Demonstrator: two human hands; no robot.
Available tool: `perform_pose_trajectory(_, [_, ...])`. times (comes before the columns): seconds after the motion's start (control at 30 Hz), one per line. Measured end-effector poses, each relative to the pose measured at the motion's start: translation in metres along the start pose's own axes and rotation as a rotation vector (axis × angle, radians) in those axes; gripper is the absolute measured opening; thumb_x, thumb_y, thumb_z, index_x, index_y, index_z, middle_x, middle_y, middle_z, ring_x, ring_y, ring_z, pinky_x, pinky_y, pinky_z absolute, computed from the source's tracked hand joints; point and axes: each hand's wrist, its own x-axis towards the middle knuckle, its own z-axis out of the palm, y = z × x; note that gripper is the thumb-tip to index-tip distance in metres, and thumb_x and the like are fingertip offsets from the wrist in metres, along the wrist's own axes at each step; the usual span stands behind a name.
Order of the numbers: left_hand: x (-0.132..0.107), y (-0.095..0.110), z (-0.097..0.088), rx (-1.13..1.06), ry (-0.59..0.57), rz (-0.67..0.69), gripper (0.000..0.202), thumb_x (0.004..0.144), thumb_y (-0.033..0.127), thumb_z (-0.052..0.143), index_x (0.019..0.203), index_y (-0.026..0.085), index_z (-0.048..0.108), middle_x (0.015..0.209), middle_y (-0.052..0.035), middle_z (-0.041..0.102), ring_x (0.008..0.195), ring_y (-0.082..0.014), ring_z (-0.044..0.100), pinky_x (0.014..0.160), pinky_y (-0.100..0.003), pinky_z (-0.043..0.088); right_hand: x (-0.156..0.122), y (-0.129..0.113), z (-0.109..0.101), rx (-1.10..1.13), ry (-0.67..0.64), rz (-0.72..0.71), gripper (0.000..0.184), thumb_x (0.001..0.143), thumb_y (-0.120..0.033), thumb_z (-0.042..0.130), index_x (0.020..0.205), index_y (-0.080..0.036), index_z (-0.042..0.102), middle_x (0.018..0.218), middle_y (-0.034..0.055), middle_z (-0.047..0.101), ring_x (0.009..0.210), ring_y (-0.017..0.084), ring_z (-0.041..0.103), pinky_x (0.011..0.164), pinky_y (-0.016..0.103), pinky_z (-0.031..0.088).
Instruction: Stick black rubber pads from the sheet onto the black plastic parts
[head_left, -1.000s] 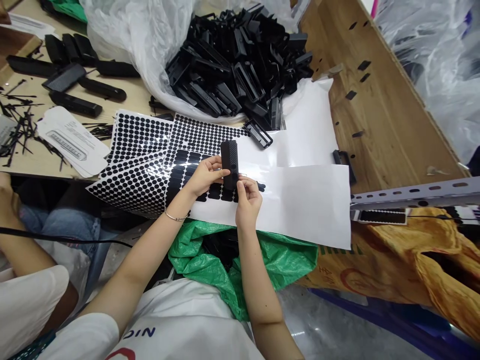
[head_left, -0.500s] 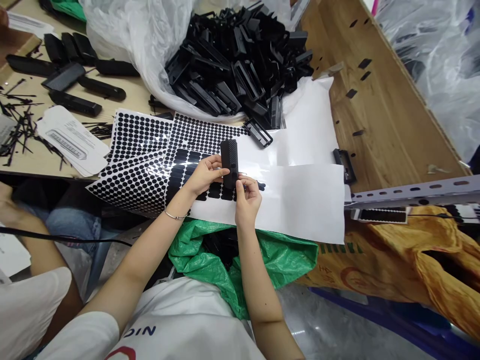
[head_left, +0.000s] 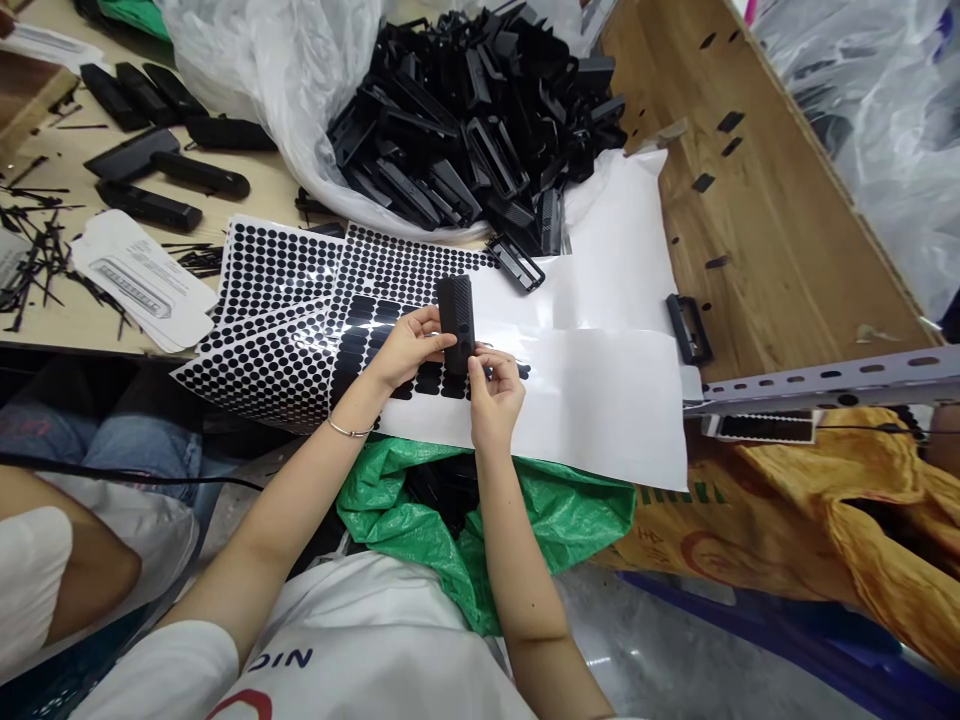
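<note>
My left hand [head_left: 409,345] grips a narrow black plastic part [head_left: 457,318], held upright over a sheet of black oblong stickers [head_left: 369,330]. My right hand [head_left: 495,392] is pinched at the part's lower end; what its fingertips hold is too small to make out. Both hands hover above white backing sheets [head_left: 600,400] at the table's front edge. Sheets of round black dot stickers [head_left: 274,290] lie to the left of my hands.
A large heap of black plastic parts [head_left: 472,120] fills a clear bag behind the sheets. Loose black parts [head_left: 150,165] and printed cards [head_left: 142,285] lie at the left. A green sack [head_left: 547,510] sits below the table edge. Another person's arm [head_left: 67,560] is at the lower left.
The black part has tilted slightly and shifted a little up-left in my left hand. My right hand stays pinched at its lower end. The other person's arm at the left has drawn back.
</note>
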Motion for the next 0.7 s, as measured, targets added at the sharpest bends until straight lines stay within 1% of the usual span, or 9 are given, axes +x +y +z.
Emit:
perform_pose_trajectory(0.2, [-0.001,0.001,0.001,0.003,-0.001,0.008,0.044,0.054,0.036,0.087,0.08,0.017,0.058,0.067,0.0042,0.065,0.063,-0.0108,0.065,0.056,-0.019,0.056,0.001,-0.002,-0.004,0.022,-0.014,0.025,0.019,0.08,-0.038,0.067,0.075,-0.021,0.06,0.094,0.0048,0.057,0.105,0.022,0.06,0.1,0.044,0.047])
perform_pose_trajectory(0.3, [-0.001,0.0,0.0,0.022,-0.004,0.013,0.043,0.054,0.037,0.087,0.08,0.017,0.058,0.066,0.0045,0.065,0.062,-0.0112,0.065,0.057,-0.021,0.056,0.001,-0.004,-0.003,0.011,-0.008,0.038,0.018,0.079,-0.037,0.068,0.073,-0.021,0.061,0.093,0.0045,0.056,0.105,0.022,0.06,0.098,0.043,0.049])
perform_pose_trajectory(0.47, [-0.001,-0.001,-0.001,0.046,-0.012,0.034,0.042,0.056,0.038,0.086,0.08,0.018,0.058,0.072,0.003,0.067,0.066,-0.0128,0.066,0.059,-0.023,0.057,0.001,-0.003,-0.003,-0.029,0.017,0.085,0.018,0.077,-0.036,0.069,0.071,-0.021,0.061,0.088,0.0035,0.055,0.103,0.022,0.06,0.093,0.04,0.051])
perform_pose_trajectory(0.63, [0.0,-0.004,-0.002,0.061,-0.007,0.05,0.04,0.057,0.036,0.086,0.079,0.018,0.057,0.071,0.0036,0.065,0.064,-0.0114,0.065,0.056,-0.021,0.056,0.002,0.004,-0.003,-0.018,0.015,0.182,0.025,0.076,-0.04,0.069,0.068,-0.02,0.057,0.084,0.0026,0.058,0.095,0.021,0.061,0.088,0.04,0.052])
perform_pose_trajectory(0.7, [0.0,-0.004,-0.002,0.06,-0.007,0.045,0.041,0.056,0.037,0.086,0.08,0.018,0.058,0.073,0.0029,0.067,0.065,-0.0114,0.065,0.056,-0.02,0.056,0.001,0.006,-0.001,-0.021,0.028,0.176,0.029,0.076,-0.043,0.069,0.067,-0.02,0.055,0.081,0.0019,0.058,0.092,0.02,0.062,0.085,0.038,0.053])
